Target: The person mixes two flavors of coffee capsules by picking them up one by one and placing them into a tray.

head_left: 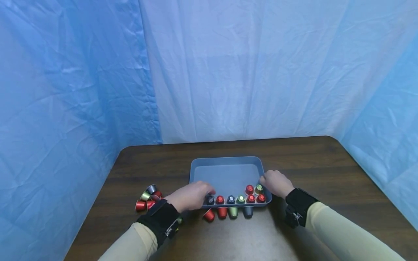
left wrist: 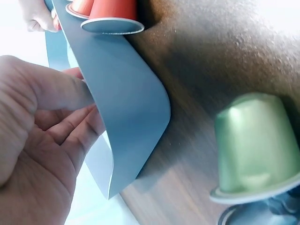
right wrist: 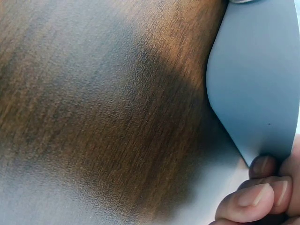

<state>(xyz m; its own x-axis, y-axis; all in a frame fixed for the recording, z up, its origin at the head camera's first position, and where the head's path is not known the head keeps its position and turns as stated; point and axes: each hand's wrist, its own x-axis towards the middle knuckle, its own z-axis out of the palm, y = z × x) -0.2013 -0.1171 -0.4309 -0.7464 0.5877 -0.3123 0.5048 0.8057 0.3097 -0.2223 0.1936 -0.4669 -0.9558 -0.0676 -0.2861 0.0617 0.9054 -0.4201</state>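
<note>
A blue-grey tray (head_left: 225,162) lies on the table with coffee capsules standing foil-down along its front edge: red, green and dark blue, with a red capsule (head_left: 249,189) and a green capsule (head_left: 259,189) behind that row at the right. Over the front left corner reaches my left hand (head_left: 192,195), its thumb and fingers pinching at a dark blue capsule (head_left: 210,200); the tray wall (left wrist: 126,84) hides the fingertips in the left wrist view. My right hand (head_left: 277,183) grips the right side of the tray, curled fingers (right wrist: 248,202) against the outer wall.
Just before the tray sit several capsules, among them a red one (head_left: 222,212), a green one (head_left: 233,212) and a dark blue one (head_left: 248,212). A heap of capsules (head_left: 148,199) lies left of my left hand. Blue sheets (head_left: 228,72) hang around the wooden table (head_left: 313,163).
</note>
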